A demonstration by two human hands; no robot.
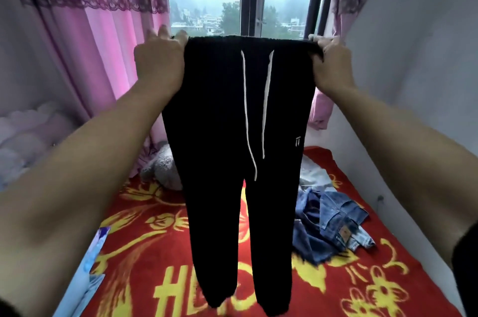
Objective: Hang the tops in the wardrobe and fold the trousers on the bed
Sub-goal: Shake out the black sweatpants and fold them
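Black jogging trousers [232, 114] with two white drawstrings hang full length in front of me, held up by the waistband. My left hand [159, 57] grips the waistband's left corner and my right hand [331, 60] grips its right corner. Both legs dangle straight down, their cuffs just above the bed [155, 252], which has a red blanket with yellow flowers and letters. A crumpled pair of blue jeans [328, 226] lies on the bed to the right of the hanging legs.
Pink curtains [103, 44] hang on the left and the window [253, 0] is straight ahead. A white wall [413, 57] borders the bed on the right. A grey plush item [160, 166] and a pale garment [313, 174] lie at the bed's far end.
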